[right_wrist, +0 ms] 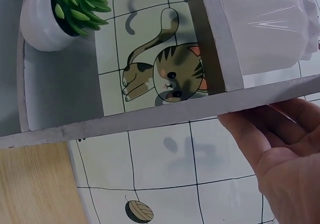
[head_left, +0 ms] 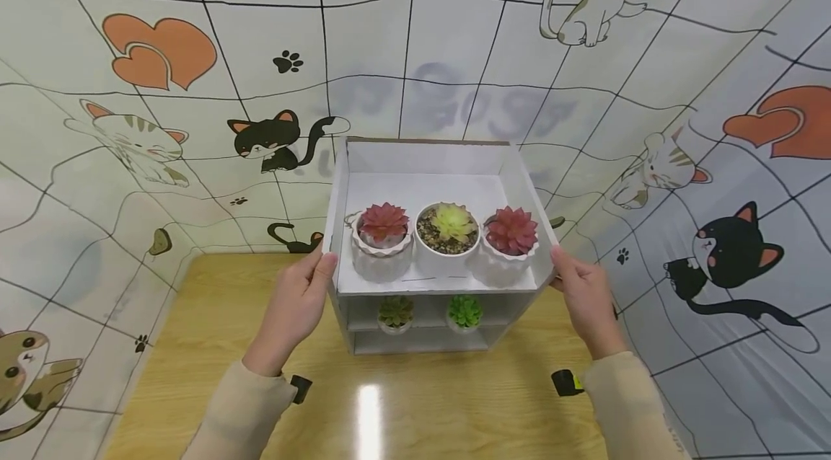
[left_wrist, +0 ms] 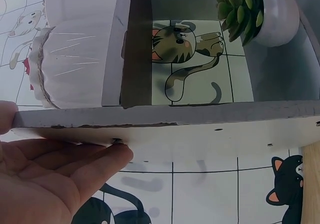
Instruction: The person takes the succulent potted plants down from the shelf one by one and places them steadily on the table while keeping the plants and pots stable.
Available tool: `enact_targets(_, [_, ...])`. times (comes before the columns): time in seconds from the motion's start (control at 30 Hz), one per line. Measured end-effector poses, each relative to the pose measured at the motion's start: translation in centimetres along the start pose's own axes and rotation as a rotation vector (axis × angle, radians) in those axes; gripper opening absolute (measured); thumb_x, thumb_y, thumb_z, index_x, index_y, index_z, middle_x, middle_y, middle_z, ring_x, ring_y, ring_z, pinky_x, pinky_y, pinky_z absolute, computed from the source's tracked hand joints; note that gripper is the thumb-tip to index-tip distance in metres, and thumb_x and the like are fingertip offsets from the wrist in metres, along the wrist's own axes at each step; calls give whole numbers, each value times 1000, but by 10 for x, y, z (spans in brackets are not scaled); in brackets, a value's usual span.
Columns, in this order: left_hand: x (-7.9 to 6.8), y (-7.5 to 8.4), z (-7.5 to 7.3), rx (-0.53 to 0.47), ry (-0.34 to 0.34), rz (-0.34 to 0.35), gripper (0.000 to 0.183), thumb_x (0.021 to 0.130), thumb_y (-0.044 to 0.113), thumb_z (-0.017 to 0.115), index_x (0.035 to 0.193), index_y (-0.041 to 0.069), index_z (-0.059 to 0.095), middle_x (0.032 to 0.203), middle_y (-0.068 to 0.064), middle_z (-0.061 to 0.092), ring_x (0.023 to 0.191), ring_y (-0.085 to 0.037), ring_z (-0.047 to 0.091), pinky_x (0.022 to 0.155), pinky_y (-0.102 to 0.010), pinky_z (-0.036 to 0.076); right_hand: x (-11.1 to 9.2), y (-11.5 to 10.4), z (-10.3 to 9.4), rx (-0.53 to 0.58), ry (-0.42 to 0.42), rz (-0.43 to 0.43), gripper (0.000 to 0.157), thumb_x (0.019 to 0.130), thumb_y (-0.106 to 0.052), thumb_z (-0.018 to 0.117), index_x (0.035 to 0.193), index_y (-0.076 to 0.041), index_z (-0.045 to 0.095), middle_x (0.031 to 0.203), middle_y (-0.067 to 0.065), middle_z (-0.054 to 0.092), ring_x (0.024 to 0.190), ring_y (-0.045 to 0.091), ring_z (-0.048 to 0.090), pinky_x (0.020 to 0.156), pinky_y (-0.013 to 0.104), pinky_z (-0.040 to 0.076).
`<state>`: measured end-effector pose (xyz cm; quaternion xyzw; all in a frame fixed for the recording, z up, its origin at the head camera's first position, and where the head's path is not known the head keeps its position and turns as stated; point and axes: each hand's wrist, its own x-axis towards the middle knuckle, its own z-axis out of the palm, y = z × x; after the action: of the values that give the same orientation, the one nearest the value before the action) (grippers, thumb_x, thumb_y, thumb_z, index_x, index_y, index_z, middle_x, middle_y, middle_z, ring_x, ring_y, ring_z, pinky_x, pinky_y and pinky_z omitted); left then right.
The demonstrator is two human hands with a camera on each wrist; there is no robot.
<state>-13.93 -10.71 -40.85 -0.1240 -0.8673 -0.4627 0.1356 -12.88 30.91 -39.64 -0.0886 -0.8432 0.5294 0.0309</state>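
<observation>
A white two-level shelf stands between both hands. My left hand grips its left side panel near the top, thumb on the front edge and fingers along the outer face. On the opposite side panel, my right hand grips at about the same height, its fingers partly hidden. The upper level holds a red succulent, a yellow-green succulent and another red succulent, all in white pots. Below sit a dark green succulent and a bright green succulent. Whether the shelf touches the table cannot be told.
A light wooden table extends under and in front of the shelf. White cloth walls printed with cats and grid lines enclose the back and sides. Small black devices show at both wrists.
</observation>
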Motion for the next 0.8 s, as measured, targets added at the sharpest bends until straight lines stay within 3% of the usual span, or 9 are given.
enact_targets(0.1, [-2, 0, 0, 1, 11, 6, 44, 112, 24, 46, 146, -3, 53, 125, -27, 69, 98, -28, 66, 85, -51, 55, -1, 1, 1, 7, -3, -3, 68, 109, -54, 42, 145, 2, 54, 150, 22, 51, 126, 29, 63, 114, 56, 38])
enact_targets(0.2, [-2, 0, 1, 12, 17, 6, 44, 112, 24, 46, 146, -4, 53, 92, -25, 72, 81, -25, 62, 72, -42, 53, 0, 2, 2, 6, -6, -13, 68, 109, -54, 41, 147, 3, 52, 151, 24, 50, 131, 41, 57, 114, 57, 37])
enact_targets(0.27, [-1, 0, 1, 17, 25, 7, 44, 112, 23, 47, 146, -4, 53, 68, -14, 59, 67, -21, 52, 62, -35, 46, 0, 2, 2, 6, -8, -20, 69, 109, -54, 42, 147, 3, 52, 152, 24, 50, 132, 42, 56, 114, 59, 37])
enact_targets(0.37, [-1, -1, -2, 21, 37, 5, 43, 112, 22, 47, 145, -5, 54, 62, -5, 48, 65, -21, 50, 61, -34, 45, 1, 1, 5, 16, -14, -46, 67, 109, -52, 42, 147, 3, 52, 151, 23, 50, 132, 41, 56, 112, 49, 43])
enact_targets(0.43, [-1, -2, -5, 19, 45, 2, 43, 111, 22, 48, 145, -5, 55, 70, -16, 62, 73, -25, 58, 67, -40, 51, 1, 1, 9, 31, -10, -73, 65, 109, -50, 44, 145, 4, 53, 151, 23, 51, 132, 40, 56, 105, 35, 50])
enact_targets(0.5, [-2, -4, -7, 15, 43, -9, 43, 112, 23, 48, 144, -4, 55, 94, -26, 72, 86, -29, 63, 78, -49, 54, 1, 0, 12, 37, -5, -88, 64, 110, -49, 44, 143, 5, 54, 150, 23, 52, 132, 40, 56, 98, 25, 51])
enact_targets(0.6, [-3, -7, -12, 2, 34, -35, 44, 112, 25, 48, 144, -4, 56, 126, -27, 68, 101, -32, 66, 88, -57, 55, 0, -1, 17, 44, -3, -94, 63, 110, -47, 45, 141, 6, 56, 148, 24, 54, 131, 40, 57, 94, 20, 51])
enact_targets(0.8, [-5, -12, -21, -15, 30, -67, 46, 112, 26, 47, 144, -5, 56, 132, -27, 64, 113, -36, 65, 94, -59, 53, -3, -7, 27, 62, -17, -107, 62, 110, -45, 45, 141, 8, 56, 148, 25, 54, 132, 41, 56, 92, 17, 51])
